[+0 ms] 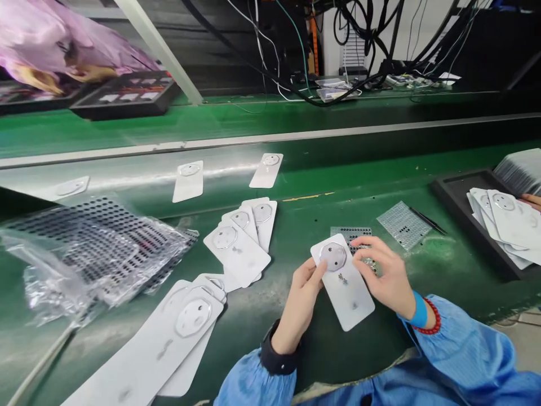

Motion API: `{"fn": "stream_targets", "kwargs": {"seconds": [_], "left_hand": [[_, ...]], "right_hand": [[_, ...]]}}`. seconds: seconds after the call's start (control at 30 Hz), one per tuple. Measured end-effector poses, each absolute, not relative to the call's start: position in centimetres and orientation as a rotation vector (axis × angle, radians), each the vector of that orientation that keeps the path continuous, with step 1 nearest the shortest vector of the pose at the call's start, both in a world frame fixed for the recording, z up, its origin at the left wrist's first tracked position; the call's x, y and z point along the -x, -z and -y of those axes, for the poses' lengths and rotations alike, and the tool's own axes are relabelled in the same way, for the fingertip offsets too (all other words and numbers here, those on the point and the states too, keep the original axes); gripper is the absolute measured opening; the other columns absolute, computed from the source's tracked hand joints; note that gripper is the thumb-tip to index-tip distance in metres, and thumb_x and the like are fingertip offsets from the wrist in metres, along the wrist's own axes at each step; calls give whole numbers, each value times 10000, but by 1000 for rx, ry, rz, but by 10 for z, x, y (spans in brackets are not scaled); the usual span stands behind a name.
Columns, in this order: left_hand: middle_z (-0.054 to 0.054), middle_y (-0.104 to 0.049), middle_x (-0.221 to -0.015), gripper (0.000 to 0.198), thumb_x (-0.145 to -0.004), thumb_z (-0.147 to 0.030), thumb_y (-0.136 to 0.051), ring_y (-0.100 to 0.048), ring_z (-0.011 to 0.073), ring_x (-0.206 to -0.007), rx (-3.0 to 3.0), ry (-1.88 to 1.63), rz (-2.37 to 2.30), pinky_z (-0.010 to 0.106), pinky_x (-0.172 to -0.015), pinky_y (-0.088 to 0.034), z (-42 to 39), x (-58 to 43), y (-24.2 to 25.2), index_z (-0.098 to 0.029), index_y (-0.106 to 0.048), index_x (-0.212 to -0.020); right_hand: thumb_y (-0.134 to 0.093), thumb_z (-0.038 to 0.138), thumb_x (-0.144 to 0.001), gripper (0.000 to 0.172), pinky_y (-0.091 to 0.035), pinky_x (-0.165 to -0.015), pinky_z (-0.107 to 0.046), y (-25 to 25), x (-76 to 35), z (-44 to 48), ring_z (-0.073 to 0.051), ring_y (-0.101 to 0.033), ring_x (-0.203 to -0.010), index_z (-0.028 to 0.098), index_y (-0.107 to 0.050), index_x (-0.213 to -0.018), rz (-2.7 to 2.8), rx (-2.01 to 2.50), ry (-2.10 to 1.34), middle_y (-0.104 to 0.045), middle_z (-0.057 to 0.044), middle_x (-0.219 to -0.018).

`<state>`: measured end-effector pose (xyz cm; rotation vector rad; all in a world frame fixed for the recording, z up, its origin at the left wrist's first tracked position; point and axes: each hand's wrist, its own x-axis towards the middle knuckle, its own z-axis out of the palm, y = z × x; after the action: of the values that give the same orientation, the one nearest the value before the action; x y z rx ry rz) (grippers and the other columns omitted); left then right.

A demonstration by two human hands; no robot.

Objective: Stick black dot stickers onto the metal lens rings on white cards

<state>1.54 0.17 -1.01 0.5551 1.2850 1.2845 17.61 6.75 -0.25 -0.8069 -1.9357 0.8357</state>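
Note:
A white rounded panel [353, 301] with a clear, roughly round piece near its top is tilted over the green bench. My left hand [301, 293] grips its left edge, thumb on the face beside the round piece. Two dark dots show on that piece, and a small printed mark lies below it. At the panel's upper right edge is my right hand [389, 276], thumb and forefinger brought together; anything between them is too small to make out. Behind the panel, partly covered, lies a sheet of small black dots [353, 231].
A second dotted sheet [397, 223] and dark tweezers [426, 220] lie to the right. Fanned white panels [240, 256] and a longer stack [139, 349] are on the left, near bagged dotted sheets [105, 242]. Another person's hand touches a black tray [456, 197] of panels.

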Motion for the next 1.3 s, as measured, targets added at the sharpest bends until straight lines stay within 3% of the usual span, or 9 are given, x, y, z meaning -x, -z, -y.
{"fn": "stream_targets", "kwargs": {"seconds": [0.1,0.23,0.33,0.43,0.63,0.77,1.03,1.23,1.3], "left_hand": [[84,-740,-970,376,-811,-429,-673,-648,224,-861,-639,-1283,-1223,289,-744,-486,3,-25,6,-146,-708,-1057],[62,-742,-974,282,-824,-375,-666,-632,214,-863,-749,-1272,-1234,272,-763,-471,9,-27,-1,-158,-736,-990],[43,-740,-893,255,-825,-354,-652,-610,192,-787,-785,-1300,-1289,259,-735,-474,11,-27,-4,-160,-745,-962],[22,-715,-826,238,-837,-332,-634,-569,168,-729,-824,-1321,-1318,239,-691,-467,13,-28,-4,-174,-746,-974],[-10,-592,-647,226,-859,-328,-614,-429,118,-563,-883,-1326,-1385,210,-530,-399,15,-27,-5,-173,-751,-950],[15,-630,-686,239,-853,-341,-620,-464,128,-584,-887,-1366,-1413,208,-511,-410,15,-26,-7,-158,-753,-929],[11,-603,-590,196,-836,-299,-642,-511,135,-556,-954,-1429,-1468,212,-514,-446,18,-28,-7,-157,-765,-780],[27,-657,-593,195,-827,-294,-644,-569,150,-539,-1003,-1421,-1472,222,-515,-483,19,-29,-8,-157,-767,-762],[27,-660,-578,196,-822,-287,-642,-561,143,-508,-1011,-1423,-1497,216,-491,-475,20,-30,-8,-155,-756,-732]], "right_hand": [[-555,112,-880,124,-523,-913,-364,-1,-163,-61,-209,-621,-1045,191,-641,-838,1979,715,-783,-645,-99,-1092],[-538,99,-894,147,-536,-887,-391,2,-156,-59,-215,-621,-1027,189,-648,-858,1988,671,-708,-653,-107,-1077],[-539,82,-895,158,-532,-896,-419,4,-159,-60,-216,-632,-1015,190,-653,-889,2022,610,-621,-672,-105,-1067],[-527,42,-889,187,-479,-996,-452,6,-164,-60,-211,-644,-1051,176,-653,-927,2126,551,-464,-688,-115,-1106],[-478,46,-893,289,-397,-1096,-437,7,-173,-57,-215,-617,-1181,144,-647,-1106,2279,450,-118,-705,-132,-1150],[-443,73,-887,371,-399,-1097,-456,6,-175,-58,-227,-582,-1232,140,-610,-1211,2320,411,-173,-686,-130,-1199],[-412,-1,-822,471,-506,-979,-471,2,-174,-55,-232,-611,-1143,166,-618,-1211,2171,399,-509,-648,-139,-1210],[-513,60,-875,364,-499,-1031,-505,5,-172,-48,-294,-514,-1299,235,-674,-1151,1896,672,-675,-508,-99,-1423],[-550,93,-895,342,-541,-1004,-451,6,-171,-47,-275,-558,-1268,234,-653,-1189,1805,729,-870,-548,-101,-1397]]}}
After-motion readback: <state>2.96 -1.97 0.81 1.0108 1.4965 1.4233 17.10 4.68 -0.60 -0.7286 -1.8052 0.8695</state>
